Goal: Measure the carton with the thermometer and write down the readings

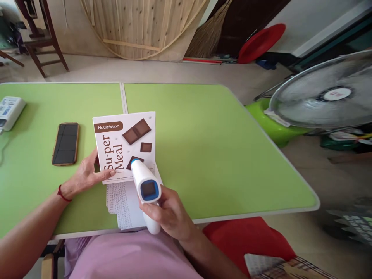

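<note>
My left hand (88,169) grips the left edge of a white box (136,155) printed "NutriMotion Su-per Meal" with chocolate pieces, its thumb on the front and its other fingers hidden behind. In my right hand (171,211) is a white infrared thermometer (142,174) with a blue-rimmed screen, wrapped at its handle. The thermometer's blue nose points at the lower part of the box front; I cannot tell whether they touch. Printed paper sheets (124,205) lie on the green table (209,155) beneath the box and thermometer.
A smartphone (66,143) lies left of the box, and a white power strip (11,112) sits at the far left. A large fan (325,93) stands beyond the table's right side. Near the front edge is a red seat (250,240); a wooden chair (43,38) stands behind.
</note>
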A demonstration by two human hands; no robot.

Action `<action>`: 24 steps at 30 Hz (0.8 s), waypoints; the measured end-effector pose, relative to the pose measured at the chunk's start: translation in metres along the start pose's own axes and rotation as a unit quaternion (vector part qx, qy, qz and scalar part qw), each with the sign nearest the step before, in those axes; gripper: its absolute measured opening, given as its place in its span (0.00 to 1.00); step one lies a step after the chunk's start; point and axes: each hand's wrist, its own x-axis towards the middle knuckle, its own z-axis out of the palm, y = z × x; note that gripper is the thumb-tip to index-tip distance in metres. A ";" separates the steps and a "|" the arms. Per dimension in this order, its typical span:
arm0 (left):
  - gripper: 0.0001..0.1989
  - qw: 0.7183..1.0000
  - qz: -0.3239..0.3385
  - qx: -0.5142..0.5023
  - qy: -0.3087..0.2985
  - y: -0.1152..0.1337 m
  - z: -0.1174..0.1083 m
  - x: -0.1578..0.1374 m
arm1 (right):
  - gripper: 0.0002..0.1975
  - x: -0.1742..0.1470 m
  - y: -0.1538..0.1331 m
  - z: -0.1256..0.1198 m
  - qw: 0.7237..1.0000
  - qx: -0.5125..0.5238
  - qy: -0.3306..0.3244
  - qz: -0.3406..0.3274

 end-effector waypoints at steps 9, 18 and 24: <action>0.27 1.000 0.007 -0.010 -0.001 -0.001 0.000 0.001 | 0.10 0.003 0.008 0.004 0.996 0.057 0.004 0.062; 0.28 1.000 0.018 -0.008 -0.005 0.000 -0.001 0.001 | 0.11 0.003 0.013 0.009 0.996 0.057 0.018 0.059; 0.28 1.000 0.017 -0.008 -0.005 -0.001 0.000 0.001 | 0.13 0.002 0.022 0.010 0.995 0.075 0.024 0.066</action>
